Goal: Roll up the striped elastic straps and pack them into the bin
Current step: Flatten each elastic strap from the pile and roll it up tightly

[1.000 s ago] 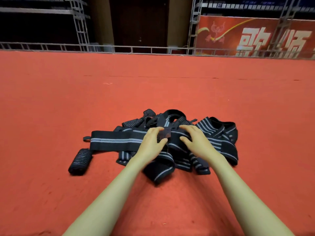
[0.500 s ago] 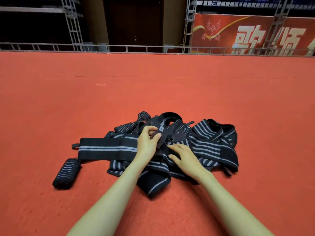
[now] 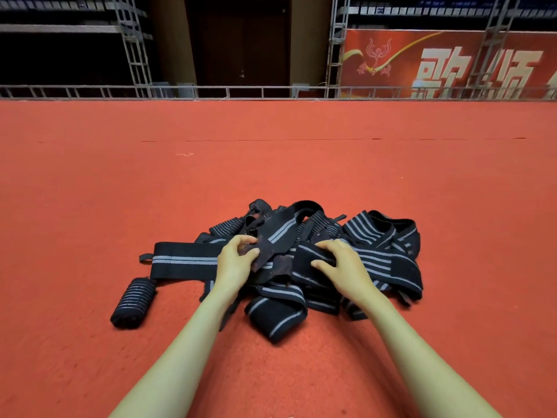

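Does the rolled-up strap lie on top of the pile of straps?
No, the rolled-up strap lies on the red carpet, left of the pile.

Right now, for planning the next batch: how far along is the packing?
Done: at least one rolled strap lies on the carpet beside the pile. In hand: the left hand pinches a dark strap end, the right hand grips a striped band. Left: the pile is mostly loose; no bin shows.

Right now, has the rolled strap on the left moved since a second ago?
No. The rolled strap lies on the carpet just near-left of the flat strap and its loop end, as before.
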`<state>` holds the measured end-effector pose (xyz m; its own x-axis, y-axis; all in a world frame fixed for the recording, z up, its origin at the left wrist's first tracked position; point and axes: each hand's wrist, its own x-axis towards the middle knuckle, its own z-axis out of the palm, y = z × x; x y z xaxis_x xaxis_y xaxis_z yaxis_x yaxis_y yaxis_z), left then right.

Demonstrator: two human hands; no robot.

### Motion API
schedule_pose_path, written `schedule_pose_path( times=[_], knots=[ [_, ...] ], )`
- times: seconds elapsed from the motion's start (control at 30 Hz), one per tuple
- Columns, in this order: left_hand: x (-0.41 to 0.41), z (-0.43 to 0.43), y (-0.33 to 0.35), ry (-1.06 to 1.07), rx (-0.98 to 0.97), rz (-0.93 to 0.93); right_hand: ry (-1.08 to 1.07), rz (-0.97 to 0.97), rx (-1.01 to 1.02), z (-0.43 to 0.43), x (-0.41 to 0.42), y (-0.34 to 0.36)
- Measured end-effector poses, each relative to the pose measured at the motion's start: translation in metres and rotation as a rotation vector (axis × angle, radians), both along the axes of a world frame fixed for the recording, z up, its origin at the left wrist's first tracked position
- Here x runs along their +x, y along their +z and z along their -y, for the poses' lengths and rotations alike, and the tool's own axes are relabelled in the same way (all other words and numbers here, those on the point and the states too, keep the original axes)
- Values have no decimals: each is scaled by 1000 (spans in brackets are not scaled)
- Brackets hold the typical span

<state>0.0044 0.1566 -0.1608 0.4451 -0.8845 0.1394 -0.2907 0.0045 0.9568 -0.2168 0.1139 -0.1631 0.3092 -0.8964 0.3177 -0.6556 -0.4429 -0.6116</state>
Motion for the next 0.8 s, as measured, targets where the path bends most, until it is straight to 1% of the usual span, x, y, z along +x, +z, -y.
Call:
schedule_pose_path(
  times=[0.1,0.2,0.27,0.37,0.43,0.53,0.6,0.67,0.7,0.73,0.8],
  knots=[
    [-3,-1,6,16,-48,-36,-34,-15,-103,-2,-11,11],
    [-7,-1,11,12,-40,-26,-101,-8,-128,0,-24,18],
    [-12,-1,9,-6,-21,-46,-108,-67,-66,0,-31,20],
    [-24,-3,8,-49,-28,-97,-56,-170,61,-3,-34,14],
    [-34,-5,10,-100,-45,-115,-61,-183,95,-3,-34,12],
    [-39,-7,11,-132,-63,-90,-46,-158,133,-1,-33,18],
    [-41,-6,13,-210,-74,-166,-28,-132,142,0,-30,23],
    [-42,-6,15,-379,-43,-273,-13,-96,108,-3,-26,24],
    [-42,-5,14,-451,-3,-250,9,-70,85,-4,-22,25],
    [-41,-4,14,-504,50,-166,51,-50,62,-5,-19,26],
    [-36,-3,11,-553,119,94,166,-57,29,-3,-8,28]
  ],
)
